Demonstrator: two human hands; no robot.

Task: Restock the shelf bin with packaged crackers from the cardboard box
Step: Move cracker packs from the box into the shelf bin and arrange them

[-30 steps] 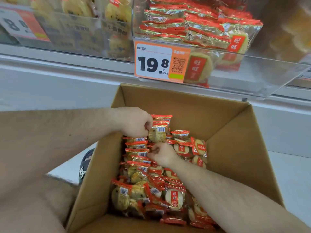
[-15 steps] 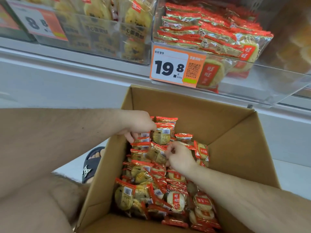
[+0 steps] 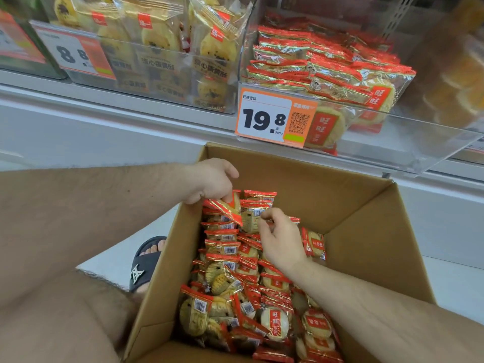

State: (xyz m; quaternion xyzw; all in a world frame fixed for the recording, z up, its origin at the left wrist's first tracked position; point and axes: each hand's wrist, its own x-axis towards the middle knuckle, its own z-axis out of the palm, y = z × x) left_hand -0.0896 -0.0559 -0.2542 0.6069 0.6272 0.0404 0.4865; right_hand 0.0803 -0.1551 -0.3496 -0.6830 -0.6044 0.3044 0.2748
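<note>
An open cardboard box stands below the shelf, packed with several small red-and-gold cracker packets. My left hand is over the box's far left corner and pinches one cracker packet, lifted clear of the pile. My right hand hovers in the middle of the box, fingers curled and pinching the top edge of another packet. Above the box, the clear shelf bin holds stacked packets of the same crackers, with a 19.8 price tag on its front.
A neighbouring clear bin to the left holds yellow pastry packs with an 8.8 tag. A white shelf ledge runs under the bins. My foot in a black sandal stands on the floor left of the box.
My left hand has lifted a packet out of the far left rows. My right hand has moved up toward the far end of the box. The view has tilted upward.
</note>
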